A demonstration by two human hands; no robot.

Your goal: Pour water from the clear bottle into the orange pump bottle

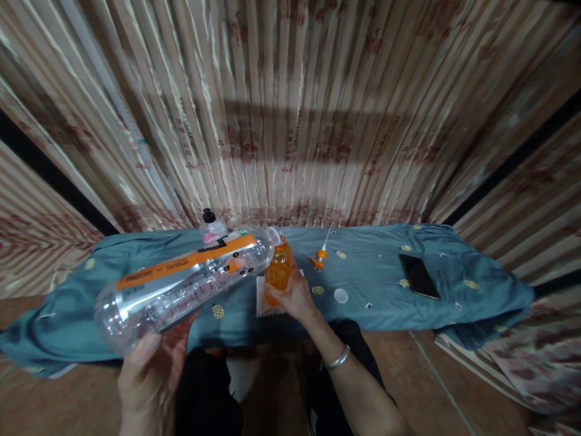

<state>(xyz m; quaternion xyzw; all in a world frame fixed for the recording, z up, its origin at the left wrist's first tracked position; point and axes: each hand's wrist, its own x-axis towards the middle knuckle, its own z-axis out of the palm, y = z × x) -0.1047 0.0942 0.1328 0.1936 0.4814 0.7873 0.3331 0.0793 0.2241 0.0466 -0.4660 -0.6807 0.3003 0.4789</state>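
Note:
My left hand is closed around the base end of a large clear plastic bottle with an orange and silver label. The bottle is tilted, its mouth at the upper right, against the top of a small orange bottle. Around that orange bottle my right hand is wrapped, keeping it upright over a pale folded cloth. Whether liquid runs between the two mouths I cannot tell. Right of my right hand lies an orange pump top with a white tube.
Behind the large bottle stands a small clear bottle with a black cap. A white disc and a black phone lie on the blue-green patterned cloth. A striped curtain hangs behind the narrow table.

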